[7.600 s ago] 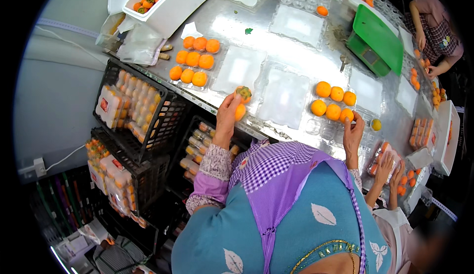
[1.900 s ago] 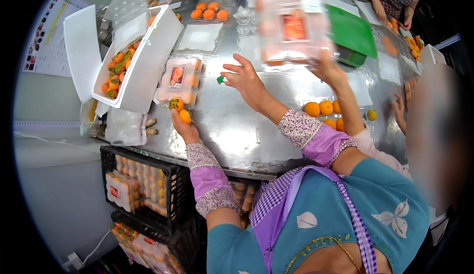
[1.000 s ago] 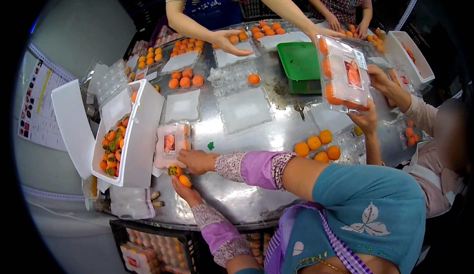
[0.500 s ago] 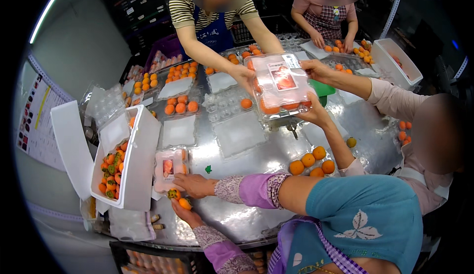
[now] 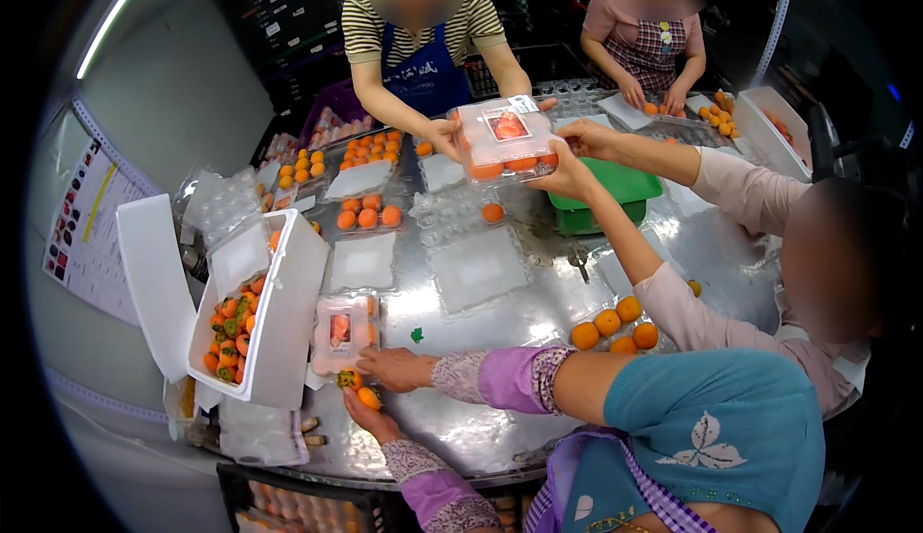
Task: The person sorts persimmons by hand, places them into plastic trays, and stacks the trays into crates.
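My left hand (image 5: 375,421) cups two orange persimmons (image 5: 369,398), one with a green calyx, near the table's front left. Just above it, my right hand (image 5: 399,370) has its fingers stretched out over the lower right edge of a closed clear clamshell (image 5: 327,341) of persimmons with a picture label. Its fingertips lie close to the calyx persimmon, and whether they touch it I cannot tell. To the left, an open white foam box (image 5: 293,326) holds a heap of persimmons with green calyxes.
Across the metal table (image 5: 461,379), two co-workers hold a filled clamshell (image 5: 500,163) between them. A green basket (image 5: 615,192) stands beneath their arms. Several lined trays (image 5: 481,269) lie midtable. Loose orange fruit (image 5: 615,326) sits right of my arm. A third person works at the far side.
The co-workers' clamshell has moved away toward the far side, uncovering more of the green basket. My view has shifted slightly. Both my hands stay by the small clamshell and persimmons.
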A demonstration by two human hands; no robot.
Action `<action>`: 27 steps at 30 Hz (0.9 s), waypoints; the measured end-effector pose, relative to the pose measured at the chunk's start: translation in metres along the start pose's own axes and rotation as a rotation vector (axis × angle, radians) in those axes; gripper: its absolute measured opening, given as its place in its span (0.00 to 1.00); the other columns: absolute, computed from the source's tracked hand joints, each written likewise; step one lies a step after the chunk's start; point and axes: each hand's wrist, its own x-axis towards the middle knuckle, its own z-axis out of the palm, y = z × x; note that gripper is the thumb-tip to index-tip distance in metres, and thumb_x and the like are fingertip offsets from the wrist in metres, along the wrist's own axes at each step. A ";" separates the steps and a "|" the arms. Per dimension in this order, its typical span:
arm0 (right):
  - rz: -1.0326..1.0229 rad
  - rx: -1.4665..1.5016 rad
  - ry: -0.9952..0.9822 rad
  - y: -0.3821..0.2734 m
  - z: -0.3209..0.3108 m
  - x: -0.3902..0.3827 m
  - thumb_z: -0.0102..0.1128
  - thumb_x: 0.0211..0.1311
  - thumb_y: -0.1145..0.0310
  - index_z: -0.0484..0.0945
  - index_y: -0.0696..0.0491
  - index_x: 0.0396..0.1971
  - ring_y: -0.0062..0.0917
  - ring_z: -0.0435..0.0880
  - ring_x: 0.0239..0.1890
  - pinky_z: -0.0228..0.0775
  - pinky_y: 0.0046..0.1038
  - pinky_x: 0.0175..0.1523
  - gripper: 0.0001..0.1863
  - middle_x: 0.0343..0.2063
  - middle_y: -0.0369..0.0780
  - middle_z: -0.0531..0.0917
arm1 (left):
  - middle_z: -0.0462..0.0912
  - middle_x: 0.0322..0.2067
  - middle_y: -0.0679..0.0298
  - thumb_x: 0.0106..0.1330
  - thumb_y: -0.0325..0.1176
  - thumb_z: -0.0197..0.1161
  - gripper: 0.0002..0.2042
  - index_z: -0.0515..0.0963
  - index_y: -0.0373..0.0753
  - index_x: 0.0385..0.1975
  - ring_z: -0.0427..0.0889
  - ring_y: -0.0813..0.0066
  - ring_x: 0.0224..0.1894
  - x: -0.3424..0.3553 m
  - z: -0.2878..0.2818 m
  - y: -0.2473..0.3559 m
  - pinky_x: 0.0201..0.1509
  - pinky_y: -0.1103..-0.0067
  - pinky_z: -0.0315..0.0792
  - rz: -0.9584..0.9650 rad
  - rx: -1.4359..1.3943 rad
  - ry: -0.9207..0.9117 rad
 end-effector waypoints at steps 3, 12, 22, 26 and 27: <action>0.000 0.009 -0.034 -0.003 0.000 -0.002 0.54 0.50 0.79 0.67 0.54 0.52 0.42 0.76 0.49 0.72 0.38 0.48 0.25 0.49 0.45 0.69 | 0.72 0.53 0.58 0.72 0.47 0.48 0.24 0.66 0.33 0.57 0.72 0.68 0.54 -0.002 -0.001 0.005 0.57 0.74 0.68 -0.001 -0.001 -0.006; -0.022 0.136 -0.037 -0.027 -0.003 -0.060 0.58 0.52 0.75 0.61 0.55 0.58 0.47 0.74 0.48 0.70 0.43 0.48 0.31 0.52 0.50 0.64 | 0.72 0.51 0.59 0.73 0.47 0.47 0.23 0.67 0.33 0.56 0.73 0.68 0.52 -0.004 -0.006 0.007 0.57 0.73 0.67 0.032 0.001 -0.050; -0.091 0.151 -0.158 -0.014 -0.015 -0.147 0.60 0.55 0.70 0.65 0.58 0.54 0.45 0.72 0.49 0.67 0.41 0.52 0.26 0.50 0.49 0.66 | 0.75 0.50 0.61 0.70 0.45 0.53 0.22 0.70 0.33 0.55 0.75 0.69 0.50 -0.002 0.013 0.006 0.53 0.76 0.70 0.024 -0.082 0.037; -0.050 0.301 -0.088 -0.007 -0.042 -0.190 0.60 0.59 0.72 0.66 0.55 0.54 0.38 0.78 0.40 0.75 0.32 0.43 0.23 0.46 0.46 0.68 | 0.77 0.49 0.61 0.69 0.44 0.55 0.20 0.72 0.35 0.53 0.76 0.72 0.49 0.020 -0.007 -0.012 0.51 0.77 0.71 -0.030 -0.054 0.040; 0.046 0.350 -0.111 -0.018 -0.058 -0.205 0.60 0.60 0.72 0.67 0.54 0.54 0.34 0.80 0.37 0.75 0.29 0.42 0.22 0.46 0.44 0.69 | 0.78 0.47 0.62 0.69 0.44 0.55 0.19 0.73 0.35 0.51 0.77 0.73 0.46 0.022 -0.015 -0.013 0.49 0.77 0.72 -0.048 -0.086 0.021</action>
